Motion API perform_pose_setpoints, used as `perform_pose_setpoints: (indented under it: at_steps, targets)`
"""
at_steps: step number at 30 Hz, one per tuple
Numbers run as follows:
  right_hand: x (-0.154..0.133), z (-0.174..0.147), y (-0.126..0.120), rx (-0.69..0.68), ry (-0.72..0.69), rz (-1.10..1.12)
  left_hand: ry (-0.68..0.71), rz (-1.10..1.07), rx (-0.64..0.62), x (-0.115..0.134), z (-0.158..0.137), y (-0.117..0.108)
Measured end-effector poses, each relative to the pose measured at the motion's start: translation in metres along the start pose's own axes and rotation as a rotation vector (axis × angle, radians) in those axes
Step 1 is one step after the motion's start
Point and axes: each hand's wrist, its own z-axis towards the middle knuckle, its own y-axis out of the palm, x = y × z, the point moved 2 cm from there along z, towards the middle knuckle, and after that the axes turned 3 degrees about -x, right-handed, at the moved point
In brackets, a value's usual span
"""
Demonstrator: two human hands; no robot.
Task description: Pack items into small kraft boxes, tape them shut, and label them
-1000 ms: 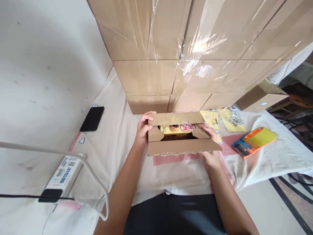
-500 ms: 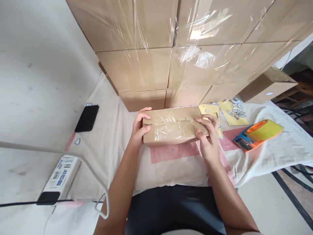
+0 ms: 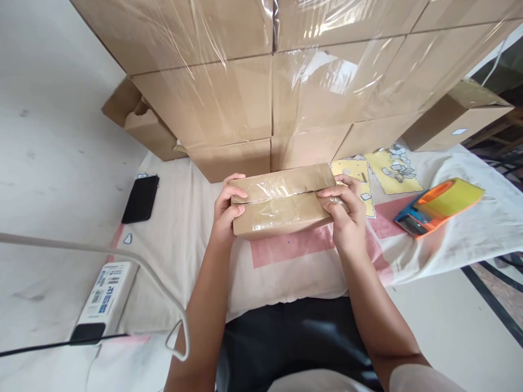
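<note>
A small cardboard box [image 3: 281, 209] with clear tape over its top seam is between my hands in the middle of the head view. My left hand [image 3: 227, 209] grips its left end, the thumb and fingers on either side of the seam. Around the right end wraps my right hand [image 3: 345, 209], with fingertips and thumb pressed on the top flaps near the seam. The box is slightly tilted, its right end farther back. Its underside is hidden, so I cannot tell whether it touches the cloth-covered table [image 3: 192, 218].
Behind stands a wall of stacked cardboard boxes [image 3: 229, 98] under clear film. A tape dispenser [image 3: 437, 207] and yellow printed sheets [image 3: 392, 174] lie right. On the left are a black phone [image 3: 141, 200], a white power strip [image 3: 107, 294] and a bent pale rod [image 3: 153, 277].
My view has shifted, showing an open box at the left behind the stack. Both hands keep hold of the small box, now slightly more tilted, and my right fingers have moved along its top.
</note>
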Motion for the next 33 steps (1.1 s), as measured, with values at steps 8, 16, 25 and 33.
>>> perform_pose_setpoints:
  at_steps: [8,16,25,33]
  targets:
    - [-0.002,0.0,-0.002,0.002,-0.043,0.015,0.078,0.109,-0.003,-0.002,0.0,-0.001]
    - [0.016,-0.007,-0.007,-0.044,-0.117,0.024,0.185,0.284,0.012,0.002,-0.001,-0.002]
    - [0.003,-0.011,-0.039,0.104,-0.112,0.208,0.269,0.561,-0.024,0.016,-0.007,-0.005]
    - [0.063,-0.007,-0.222,0.773,0.245,-0.007,0.395,0.97,-0.206,0.048,-0.01,-0.007]
